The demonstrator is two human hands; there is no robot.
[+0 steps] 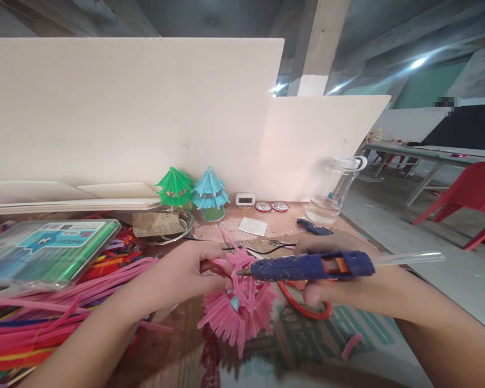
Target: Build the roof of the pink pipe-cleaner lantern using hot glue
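Observation:
My left hand (204, 272) pinches the upper part of a pink pipe-cleaner pagoda (240, 312), whose strips fan out below like a roof. In my right hand (327, 288) is a blue hot glue gun (295, 268), lying level with its nozzle pointing left at the pink strips. The nozzle tip is at or very near them; whether it touches I cannot tell. A clear glue stick (414, 259) juts from the gun's rear. Red-handled scissors (321, 312) lie under my right hand, their blades hidden. A short pink piece (351, 346) rests on the cardboard (307, 361).
Green (174, 188) and light blue pagodas (210, 195) stand at the back beside a small clock (244, 199). A water bottle (332, 191) is at the back right. To the left lie pipe cleaners (28, 328) and a marker case (52, 252). A white board (145, 118) rises behind.

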